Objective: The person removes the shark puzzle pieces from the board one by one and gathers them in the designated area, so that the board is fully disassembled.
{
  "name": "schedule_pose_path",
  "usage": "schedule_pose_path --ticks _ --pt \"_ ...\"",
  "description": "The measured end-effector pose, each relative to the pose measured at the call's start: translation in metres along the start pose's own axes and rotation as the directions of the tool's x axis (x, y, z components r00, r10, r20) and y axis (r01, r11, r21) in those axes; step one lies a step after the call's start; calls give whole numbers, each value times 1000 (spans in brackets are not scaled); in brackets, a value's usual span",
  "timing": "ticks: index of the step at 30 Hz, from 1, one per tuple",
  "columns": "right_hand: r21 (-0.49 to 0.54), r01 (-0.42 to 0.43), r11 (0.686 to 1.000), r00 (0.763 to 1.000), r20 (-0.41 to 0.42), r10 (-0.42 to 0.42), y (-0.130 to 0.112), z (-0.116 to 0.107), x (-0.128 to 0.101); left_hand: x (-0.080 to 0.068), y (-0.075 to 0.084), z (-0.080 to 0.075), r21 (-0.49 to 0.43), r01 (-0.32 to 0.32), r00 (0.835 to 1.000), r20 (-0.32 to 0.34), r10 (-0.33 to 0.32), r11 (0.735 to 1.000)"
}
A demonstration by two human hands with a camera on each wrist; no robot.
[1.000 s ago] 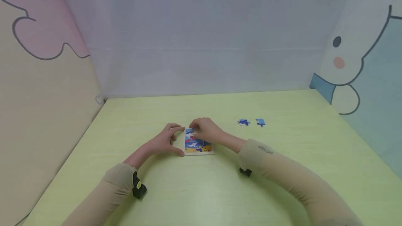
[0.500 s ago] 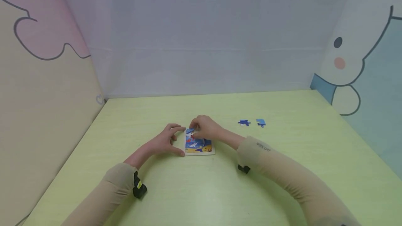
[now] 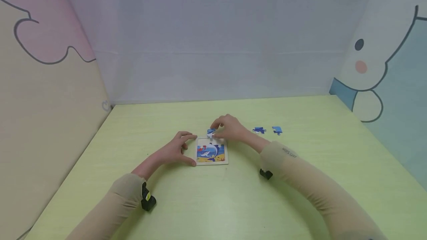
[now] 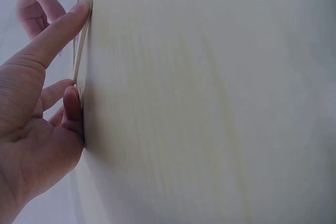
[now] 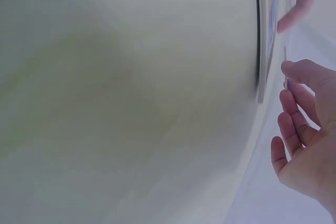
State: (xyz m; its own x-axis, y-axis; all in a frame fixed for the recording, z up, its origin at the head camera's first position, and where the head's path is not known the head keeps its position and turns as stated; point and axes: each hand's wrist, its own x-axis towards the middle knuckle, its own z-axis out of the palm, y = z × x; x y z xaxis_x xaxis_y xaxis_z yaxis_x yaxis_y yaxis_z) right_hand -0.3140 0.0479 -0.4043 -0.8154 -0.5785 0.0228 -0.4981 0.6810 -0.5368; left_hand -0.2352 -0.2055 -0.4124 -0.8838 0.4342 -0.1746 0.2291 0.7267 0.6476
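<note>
A small puzzle tray [image 3: 213, 164] with a pale rim lies on the table in the head view, showing a dolphin and sea picture in its lower part. Its top strip shows bare board. My left hand [image 3: 171, 150] touches the tray's left side, thumb at the near corner and index fingertip at the far one. Thumb and fingers of my right hand [image 3: 231, 128] pinch a blue and white puzzle piece [image 3: 210, 132] over the tray's far edge. From the right wrist view the piece [image 5: 285, 54] appears thin and edge-on, apart from the tray.
Two loose blue puzzle pieces lie to the right of the tray: a darker one [image 3: 259, 130] and a lighter one [image 3: 277, 130]. The light green table [image 3: 207, 203] ends at a pale back wall [image 3: 217, 47], with printed cartoon panels on both sides.
My right hand has lifted the puzzle piece out of the tray's upper left area and moved back and to the right, uncovering bare board. My left hand stays put.
</note>
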Motion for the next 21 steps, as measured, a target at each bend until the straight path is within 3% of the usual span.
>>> schedule_pose_path --ticks 12,21 --pt "-54 -22 998 991 -135 15 42 -30 -11 0 0 1 6 13 1000 -6 -13 1000" --pt "-67 -70 995 992 -111 62 61 -40 -26 0 -1 0 -9 2 1000 -6 -2 1000"
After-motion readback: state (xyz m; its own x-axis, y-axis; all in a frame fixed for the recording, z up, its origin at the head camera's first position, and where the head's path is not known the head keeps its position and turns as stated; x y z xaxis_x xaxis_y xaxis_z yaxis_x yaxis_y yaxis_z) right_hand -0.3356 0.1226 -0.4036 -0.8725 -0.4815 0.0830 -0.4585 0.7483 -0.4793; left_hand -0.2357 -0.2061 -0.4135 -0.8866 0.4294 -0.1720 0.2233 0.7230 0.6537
